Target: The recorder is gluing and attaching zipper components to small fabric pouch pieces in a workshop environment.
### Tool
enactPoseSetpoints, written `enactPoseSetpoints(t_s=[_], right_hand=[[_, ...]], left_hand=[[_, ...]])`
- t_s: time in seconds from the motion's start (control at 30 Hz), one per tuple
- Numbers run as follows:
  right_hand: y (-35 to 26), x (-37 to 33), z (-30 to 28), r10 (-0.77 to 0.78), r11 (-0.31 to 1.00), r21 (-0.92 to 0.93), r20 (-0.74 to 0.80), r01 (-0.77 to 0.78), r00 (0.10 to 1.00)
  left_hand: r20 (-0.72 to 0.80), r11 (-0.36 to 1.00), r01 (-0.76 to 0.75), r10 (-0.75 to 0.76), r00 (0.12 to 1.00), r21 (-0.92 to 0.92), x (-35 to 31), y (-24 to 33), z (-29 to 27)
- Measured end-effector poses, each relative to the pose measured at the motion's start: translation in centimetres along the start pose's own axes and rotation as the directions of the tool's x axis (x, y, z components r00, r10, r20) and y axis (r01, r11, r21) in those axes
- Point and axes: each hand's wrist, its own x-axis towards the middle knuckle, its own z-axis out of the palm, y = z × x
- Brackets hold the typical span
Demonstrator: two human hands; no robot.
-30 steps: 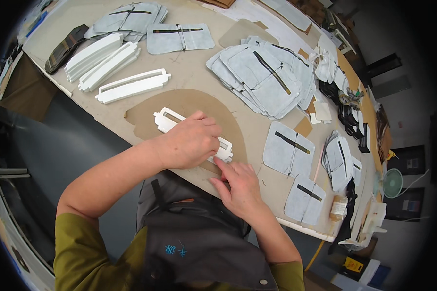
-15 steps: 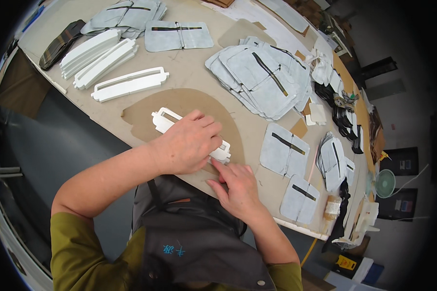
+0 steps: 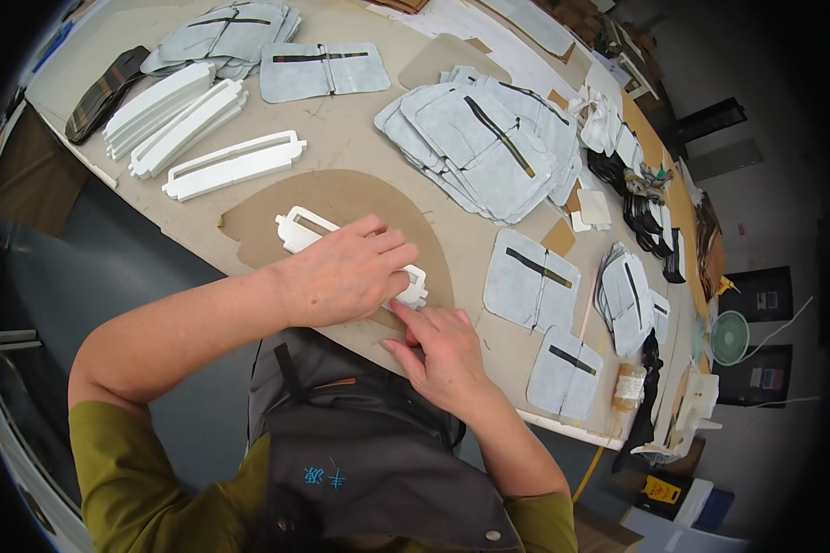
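My left hand [image 3: 346, 269] lies over a white slotted plastic frame [image 3: 297, 227], its fingers bent around the strip and closed on it. Both ends of this frame show; its middle is hidden beneath the hand. Under it lies a brown leaf-shaped sheet [image 3: 350, 189] on the table. My right hand [image 3: 443, 355] is at the frame's lower right end, index fingertip touching the edge there. Its thumb stands apart from the index finger, and the other fingers are partly curled.
More white frames [image 3: 189, 124] lie at left beside dark plaid pieces [image 3: 109, 92]. Light grey padded panels with dark slots [image 3: 484, 138] are stacked at the back; single panels [image 3: 530, 276] lie at right. A tape roll [image 3: 629, 387] sits near the right edge.
The whole scene has shifted slightly left in the picture. Both hands keep nearly the same place on the white frame.
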Motion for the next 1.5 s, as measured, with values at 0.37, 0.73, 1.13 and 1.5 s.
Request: enactPoseSetpoints(t_s=[0.37,0.73,1.13,1.5], right_hand=[[-0.1,0.1,-0.1,0.010,1.000,-0.013,0.024,-0.009,1.000],[-0.1,0.2,-0.4,0.023,1.000,0.006,0.002,-0.023,1.000],[-0.3,3.8,-0.4,-0.037,0.997,-0.073,-0.086,0.030,0.996],[0.1,5.3,0.2,0.066,0.994,-0.079,-0.045,-0.070,0.997]], left_hand=[[0.091,0.994,-0.061,0.053,0.994,0.095,-0.2,-0.1,-0.4],[-0.480,0.921,0.333,-0.389,0.786,-0.201,-0.7,-3.7,-1.7],[-0.527,0.513,0.145,-0.847,-0.078,-0.846,-12.8,-10.3,-10.0],[-0.604,0.825,0.212,-0.535,0.591,-0.524,0.7,-1.7,-11.7]])
